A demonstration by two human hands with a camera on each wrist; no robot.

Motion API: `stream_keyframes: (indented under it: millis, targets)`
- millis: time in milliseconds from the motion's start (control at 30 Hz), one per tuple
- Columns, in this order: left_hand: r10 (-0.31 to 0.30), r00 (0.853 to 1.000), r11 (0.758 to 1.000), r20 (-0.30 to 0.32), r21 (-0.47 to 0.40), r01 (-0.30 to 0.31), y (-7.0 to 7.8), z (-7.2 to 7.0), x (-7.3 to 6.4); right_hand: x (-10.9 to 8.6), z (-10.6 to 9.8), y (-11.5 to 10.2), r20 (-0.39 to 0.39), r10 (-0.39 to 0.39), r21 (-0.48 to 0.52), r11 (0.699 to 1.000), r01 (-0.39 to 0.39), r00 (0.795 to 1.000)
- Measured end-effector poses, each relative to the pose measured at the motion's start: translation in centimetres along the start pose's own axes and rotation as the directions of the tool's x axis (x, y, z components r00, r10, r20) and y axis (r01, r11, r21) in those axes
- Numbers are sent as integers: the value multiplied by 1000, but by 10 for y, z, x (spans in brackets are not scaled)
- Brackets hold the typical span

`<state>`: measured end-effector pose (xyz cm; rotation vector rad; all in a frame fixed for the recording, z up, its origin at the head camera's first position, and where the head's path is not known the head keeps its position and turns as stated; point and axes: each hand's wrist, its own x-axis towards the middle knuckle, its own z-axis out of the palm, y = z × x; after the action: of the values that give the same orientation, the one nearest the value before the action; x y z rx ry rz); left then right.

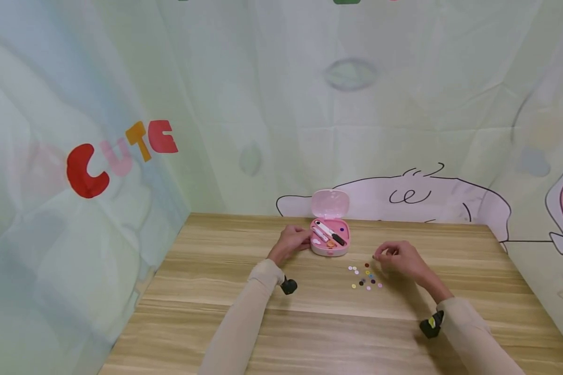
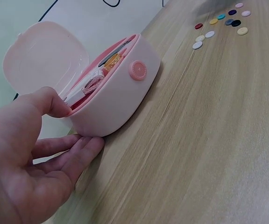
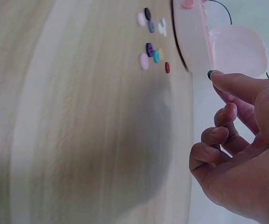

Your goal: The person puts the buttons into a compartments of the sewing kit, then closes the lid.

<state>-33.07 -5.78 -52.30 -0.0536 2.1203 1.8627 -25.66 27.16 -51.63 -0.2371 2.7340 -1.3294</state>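
Observation:
A pink and white sewing box (image 1: 330, 252) stands on the table with its lid (image 1: 330, 203) raised. Inside lie a white-and-black tool (image 1: 330, 233), a small orange item (image 1: 331, 243) and a dark blue button (image 1: 342, 229). My left hand (image 1: 293, 241) holds the box's left side, its thumb (image 2: 55, 103) on the rim and its other fingers low against the outer wall. Between thumb and forefinger, my right hand (image 1: 402, 259) pinches a dark green button (image 3: 210, 74) above the table, right of the box. Its remaining fingers are loosely bent.
Several loose buttons in mixed colours, among them a red button (image 1: 367, 265) and a pale yellow button (image 2: 242, 31), are scattered on the wooden table (image 1: 319, 333) in front of the box. A printed cloth backdrop (image 1: 272, 130) rises behind the table's far edge.

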Motion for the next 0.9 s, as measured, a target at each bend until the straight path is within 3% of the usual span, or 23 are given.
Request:
stream_keyframes:
  millis: [133,400,700,900]
  targets:
    - [1,1000,1000,-3,-4,-1,0,0,0,5,-1,-6,8,61,26,998,-61,998]
    - [3,1000,1000,-16,-16,-3,-1,0,1,19,1,-19,34,99,98,990,-102,994]
    - [-6,1000,1000,-18,3,6,-2,0,0,35,11,-24,74,191,223,953,-203,979]
    - [-11,1000,1000,-16,6,11,0,0,0,44,17,-25,95,200,285,933,-220,975]
